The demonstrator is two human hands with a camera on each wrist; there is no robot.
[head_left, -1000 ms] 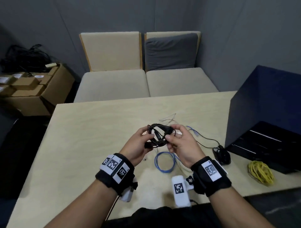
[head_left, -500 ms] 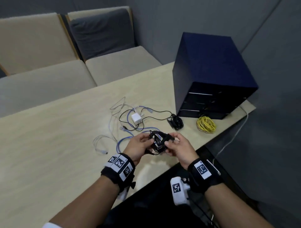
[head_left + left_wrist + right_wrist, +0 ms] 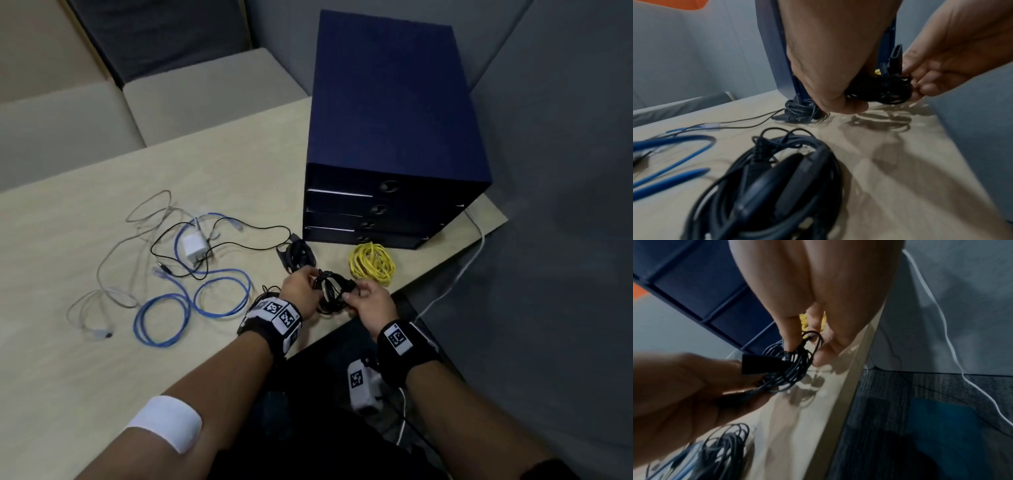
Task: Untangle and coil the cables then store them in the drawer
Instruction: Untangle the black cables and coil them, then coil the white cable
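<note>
Both hands hold a small coiled black cable (image 3: 330, 291) just above the table's near right edge. My left hand (image 3: 310, 279) grips its left side and my right hand (image 3: 356, 291) pinches its right side. The wrist views show the same coil (image 3: 879, 91) (image 3: 789, 369) with a black plug sticking out of it. A navy drawer unit (image 3: 394, 120) stands behind, all its drawers closed. A yellow coiled cable (image 3: 371, 262) lies in front of it. A second black coil (image 3: 298, 257) lies beyond my left hand, and a third black coil (image 3: 766, 186) sits under my left wrist.
Loose on the table to the left lie a blue cable (image 3: 191, 301), a white charger (image 3: 194, 247), a thin black lead (image 3: 239, 240) and a pale grey cable (image 3: 113, 257). A white cord (image 3: 455, 274) hangs off the table's right corner. Sofa cushions (image 3: 205, 92) sit behind the table.
The view has swung right and down toward the drawer unit. Both hands have carried the black coil to the near right edge, close to the yellow coil, still gripping it.
</note>
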